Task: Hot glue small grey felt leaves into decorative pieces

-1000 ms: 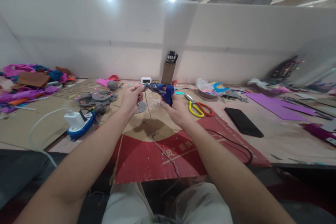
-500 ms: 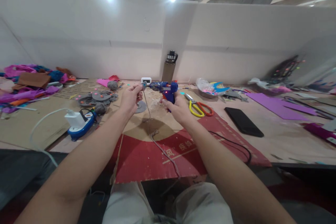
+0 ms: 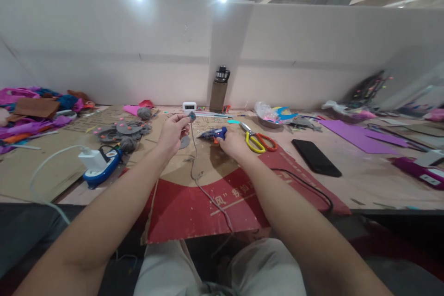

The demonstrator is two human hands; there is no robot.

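Note:
My left hand (image 3: 174,134) is closed, pinching a small dark bluish-grey piece (image 3: 192,116) above the board. Grey yarn (image 3: 212,195) hangs from that piece and trails over the cardboard (image 3: 169,222) to its front edge. A blue hot glue gun (image 3: 219,132) is in my right hand (image 3: 233,144), low over the cardboard with its nozzle towards the left. The fingers around its handle are partly hidden. Below my left fingertips lies a grey felt disc (image 3: 185,142), partly covered by the hand.
Yellow-and-red-handled scissors (image 3: 255,141) and a black phone (image 3: 316,157) lie to the right. Grey felt pieces (image 3: 121,130), a blue power strip (image 3: 104,172) and coloured scraps (image 3: 38,111) occupy the left. A bottle (image 3: 218,95) stands at the back.
My right hand has lowered the glue gun from beside the pinched piece to near the cardboard. My left hand still holds the piece at about the same height.

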